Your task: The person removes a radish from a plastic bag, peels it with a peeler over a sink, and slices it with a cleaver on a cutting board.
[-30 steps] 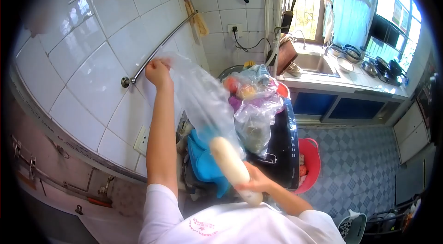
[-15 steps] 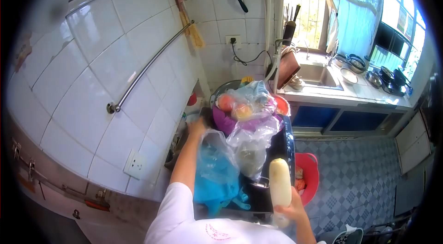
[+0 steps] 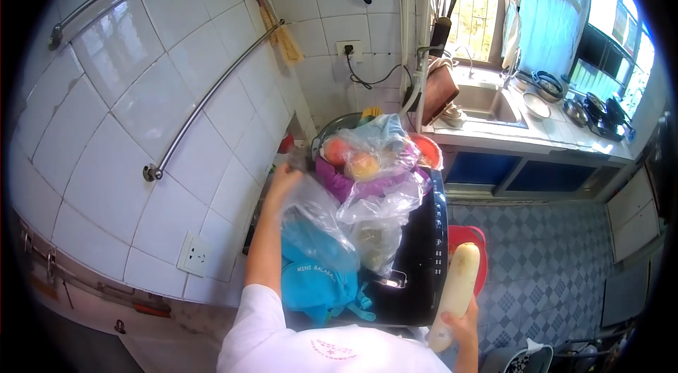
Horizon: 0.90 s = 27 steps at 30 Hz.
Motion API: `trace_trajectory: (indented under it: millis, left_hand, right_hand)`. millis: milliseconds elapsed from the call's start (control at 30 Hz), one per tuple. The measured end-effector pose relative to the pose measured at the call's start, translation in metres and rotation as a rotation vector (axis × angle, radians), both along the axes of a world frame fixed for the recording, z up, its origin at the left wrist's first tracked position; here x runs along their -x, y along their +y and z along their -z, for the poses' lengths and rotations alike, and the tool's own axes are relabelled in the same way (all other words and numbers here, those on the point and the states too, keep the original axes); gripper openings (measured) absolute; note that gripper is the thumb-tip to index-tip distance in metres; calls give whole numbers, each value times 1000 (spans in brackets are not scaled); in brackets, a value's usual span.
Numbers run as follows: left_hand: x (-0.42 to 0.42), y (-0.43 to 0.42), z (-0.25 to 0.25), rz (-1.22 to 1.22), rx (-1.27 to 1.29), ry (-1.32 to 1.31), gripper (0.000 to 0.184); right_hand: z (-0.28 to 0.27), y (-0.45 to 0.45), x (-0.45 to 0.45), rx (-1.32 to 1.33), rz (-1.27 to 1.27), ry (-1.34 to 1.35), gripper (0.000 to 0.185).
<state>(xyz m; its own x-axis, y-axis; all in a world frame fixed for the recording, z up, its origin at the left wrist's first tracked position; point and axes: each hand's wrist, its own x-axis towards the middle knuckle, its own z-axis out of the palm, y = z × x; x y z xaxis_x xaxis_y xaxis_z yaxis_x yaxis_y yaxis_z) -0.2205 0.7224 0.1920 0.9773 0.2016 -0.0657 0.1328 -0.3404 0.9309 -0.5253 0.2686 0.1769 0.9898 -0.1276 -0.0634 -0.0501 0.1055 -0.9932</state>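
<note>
My right hand is wrapped round the lower part of a long white radish, which stands tilted up beside the black surface's right edge. At the left, my left hand is closed at the edge of a clear plastic bag; the fingers are partly blurred. That bag spreads over a blue cloth bag with white lettering. Just beyond lie round reddish fruits in clear plastic, on top of a purple bag. Another clear bag with something greenish inside rests on the black surface.
A red tub stands on the tiled floor to the right. Beyond are the sink, bowls and pans on the counter. A tiled wall with a metal rail and a socket bounds the left side.
My left hand has moved up and left, and the clear plastic bag now stretches towards it. My right hand has shifted right with the radish, which leans more. The camera view has turned slightly.
</note>
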Motion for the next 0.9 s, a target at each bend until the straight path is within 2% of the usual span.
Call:
trace_trajectory:
  millis: [33, 67, 133, 167, 233, 267, 400, 467, 633, 700, 733, 800, 833, 867, 900]
  left_hand:
    - [-37, 38, 84, 48, -270, 29, 59]
    - [-21, 31, 102, 111, -444, -68, 67]
    - [-13, 4, 63, 202, -856, 157, 76]
    - [-13, 2, 54, 201, -855, 155, 76]
    - [-6, 2, 48, 121, -561, -125, 91]
    - [-3, 4, 43, 117, -559, -115, 91]
    - [1, 4, 14, 130, -642, 25, 103]
    - [26, -20, -30, -26, -888, 350, 103]
    - [90, -29, -56, 162, -723, 339, 103]
    - [108, -37, -51, 321, -666, 260, 97]
    - [105, -40, -41, 322, -664, 265, 97]
    - [90, -46, 1, 390, -712, 18, 89]
    - [80, -49, 19, 283, -798, -96, 78]
    - [68, -49, 31, 282, -798, -92, 78]
    - [53, -48, 38, 191, -846, -160, 70]
  right_hand:
    - [3, -1, -3, -21, -4, -16, 60]
    - [6, -1, -4, -27, -7, -17, 60]
    - [8, -2, -10, -34, -14, -30, 60]
    - [8, -2, -12, -33, -14, -32, 60]
    - [6, -2, -13, -39, -12, -43, 61]
    - [6, -2, -13, -37, -18, -35, 61]
    - [2, -4, -12, -9, 4, -40, 61]
    - [3, -7, -10, 5, 11, -39, 60]
    - [15, -19, -5, 34, 42, -36, 59]
    - [17, -23, -4, 21, 49, -17, 60]
    - [18, -25, -4, 10, 50, 1, 60]
    - [24, -29, -5, -18, 39, 16, 60]
    - [26, -31, -6, -52, 35, 22, 61]
    - [25, -32, -7, -52, 33, 26, 61]
    - [23, -33, -7, -46, 21, 24, 61]
